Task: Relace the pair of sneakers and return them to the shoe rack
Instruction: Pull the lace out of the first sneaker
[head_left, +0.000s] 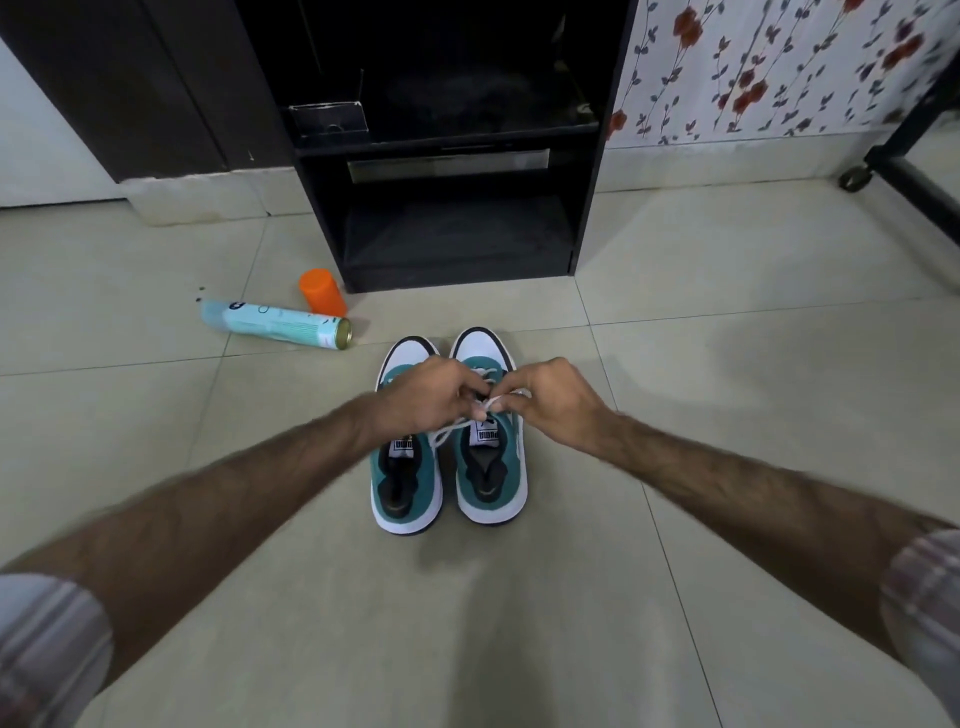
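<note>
1. Striped sleeve cuffs sit rolled up on both forearms at the lower corners; the bare forearms run forward and inward, converging over the shoes.
2. Both sneakers stand side by side on the tiled floor, soles down, long axes running straight away from the person: heels near, toes toward the shoe rack.
3. Under the left hand lies the left sneaker; the right sneaker sits beneath and between the fingertips of both hands.
4. Left hand: back up, wrist slightly bent, fingers curled inward and pinching the white lace over the right sneaker's lace area.
5. Right hand: back up, knuckles raised, fingers curled and pinching the same lace just beside the left fingertips, the two hands nearly touching.
6. From the pinch, loose lace strands trail back across the gap between the shoes toward the left sneaker's tongue.
7. Sneakers: teal uppers that look like fabric, white smooth toe caps with dark edging, white thick soles, dark collar linings, white tongue labels.
8. Beyond the fingers, the rack is a dark, boxy, open-fronted unit with flat shelves, standing well apart from the toes.
9. Left of the left knuckles, a pale blue cylindrical spray can lies on its side, its orange cap just beside it.
10. Floral wallpaper covers the wall right of the rack.
</note>
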